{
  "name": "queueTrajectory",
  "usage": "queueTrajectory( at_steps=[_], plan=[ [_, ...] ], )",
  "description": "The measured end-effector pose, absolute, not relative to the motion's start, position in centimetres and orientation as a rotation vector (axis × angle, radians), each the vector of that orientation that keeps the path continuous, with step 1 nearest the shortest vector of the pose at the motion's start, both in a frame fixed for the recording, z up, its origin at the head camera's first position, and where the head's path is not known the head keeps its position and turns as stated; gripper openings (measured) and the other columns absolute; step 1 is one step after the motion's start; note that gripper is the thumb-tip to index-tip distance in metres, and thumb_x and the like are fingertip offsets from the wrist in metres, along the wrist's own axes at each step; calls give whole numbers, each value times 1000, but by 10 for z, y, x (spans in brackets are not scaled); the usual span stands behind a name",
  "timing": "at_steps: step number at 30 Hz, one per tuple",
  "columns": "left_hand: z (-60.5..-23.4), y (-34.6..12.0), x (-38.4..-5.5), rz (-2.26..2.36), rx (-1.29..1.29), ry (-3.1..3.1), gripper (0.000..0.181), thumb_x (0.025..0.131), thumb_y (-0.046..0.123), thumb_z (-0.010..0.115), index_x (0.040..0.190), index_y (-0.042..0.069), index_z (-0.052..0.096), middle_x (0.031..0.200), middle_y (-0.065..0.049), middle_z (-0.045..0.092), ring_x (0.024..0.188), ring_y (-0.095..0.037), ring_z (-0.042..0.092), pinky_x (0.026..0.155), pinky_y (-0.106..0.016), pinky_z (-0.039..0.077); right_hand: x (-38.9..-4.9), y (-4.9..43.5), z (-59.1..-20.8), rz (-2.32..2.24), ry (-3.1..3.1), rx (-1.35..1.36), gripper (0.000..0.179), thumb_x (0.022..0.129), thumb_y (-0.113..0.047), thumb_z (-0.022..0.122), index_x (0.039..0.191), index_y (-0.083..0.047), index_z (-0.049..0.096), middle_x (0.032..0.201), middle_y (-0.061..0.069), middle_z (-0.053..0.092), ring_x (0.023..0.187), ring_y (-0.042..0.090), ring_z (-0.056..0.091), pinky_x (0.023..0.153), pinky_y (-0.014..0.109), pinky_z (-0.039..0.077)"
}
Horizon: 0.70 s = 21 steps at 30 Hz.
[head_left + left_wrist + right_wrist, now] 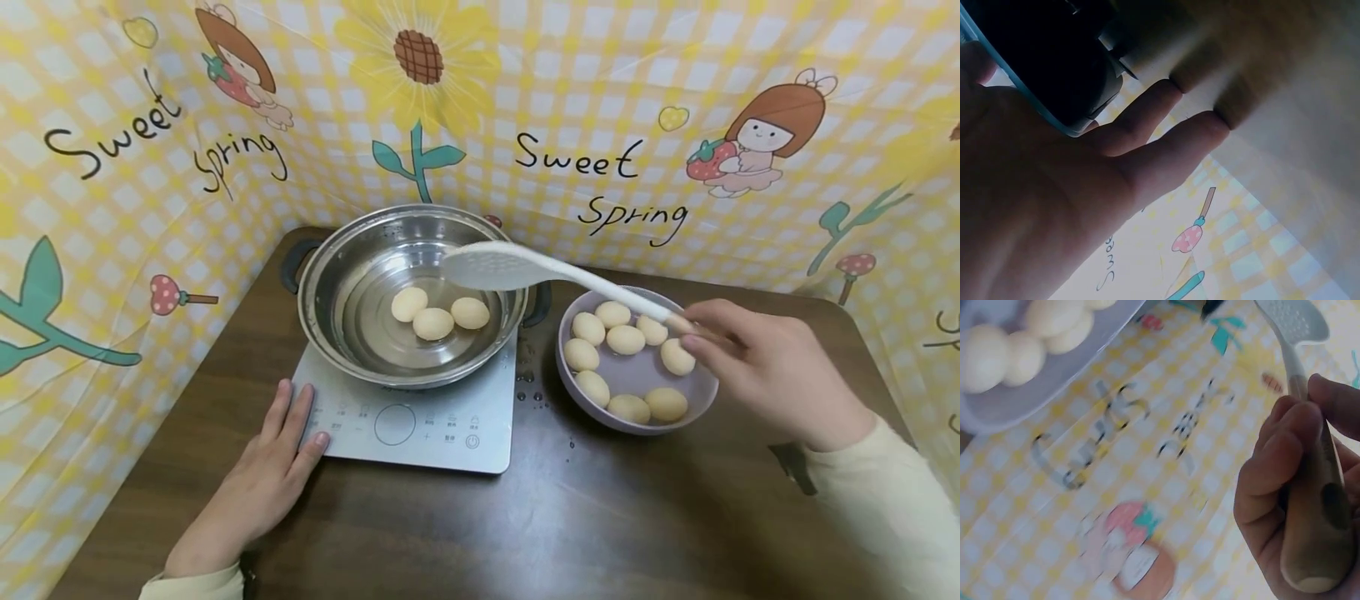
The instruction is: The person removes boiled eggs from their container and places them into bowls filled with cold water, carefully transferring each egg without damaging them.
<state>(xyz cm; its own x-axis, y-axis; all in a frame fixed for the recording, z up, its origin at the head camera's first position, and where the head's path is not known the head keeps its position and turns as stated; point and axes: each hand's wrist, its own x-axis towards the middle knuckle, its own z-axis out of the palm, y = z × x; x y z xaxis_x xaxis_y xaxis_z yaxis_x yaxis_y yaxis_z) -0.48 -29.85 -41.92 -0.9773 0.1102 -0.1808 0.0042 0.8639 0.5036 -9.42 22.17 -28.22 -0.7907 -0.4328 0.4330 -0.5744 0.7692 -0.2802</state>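
My right hand point(772, 367) grips the wooden handle point(1319, 506) of a white slotted spoon point(517, 265), its fingers curled round it. The spoon's perforated head hovers over a steel pot point(322, 350), apart from the eggs. Three pale eggs point(433, 324) lie together on the pot's bottom in what looks like shallow water. Beneath my right hand, a lilac bowl point(637, 385) holds several more eggs point(626, 339). With fingers spread, my left hand point(262, 479) touches the left front edge of the silver induction cooker point(420, 454) under the pot.
Everything stands on a dark wood table point(600, 517). Water drops point(528, 396) dot it between cooker and bowl. A yellow checked cloth point(480, 108) with printed flowers rises behind and at both sides. The pot's black side handles point(296, 265) stick out left and right.
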Motion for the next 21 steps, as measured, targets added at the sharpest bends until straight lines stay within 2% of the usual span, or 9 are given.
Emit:
queueTrajectory(
  at_steps=[5, 10, 21],
  plan=[
    [-419, -300, -5, 769, 88, 2828, 73, 110, 45, 36, 163, 12, 0, 166, -16, -16, 139, -63, 17, 100, -78, 22, -109, 183, -286, 533, -2490, 996, 35, 77, -7, 86, 109, -16, 71, 81, -9, 69, 60, 6, 53, 53, 31, 43],
    [-419, -300, -4, 768, 83, 2833, 72, 110, 45, 36, 163, 13, 0, 167, -15, -16, 137, -65, 18, 98, -79, 24, -117, 161, -289, 497, -2450, 1082, 32, 78, -9, 86, 105, -17, 70, 89, -8, 69, 58, 5, 51, 48, 31, 42],
    [-420, -301, -4, 800, 93, 2836, 72, 110, 44, 38, 164, 15, 0, 167, -13, -15, 140, -62, 16, 100, -78, 23, -118, 156, -293, 483, -2462, 1134, 34, 77, -10, 87, 107, -17, 71, 90, -5, 67, 61, 8, 55, 49, 34, 45]
  ],
)
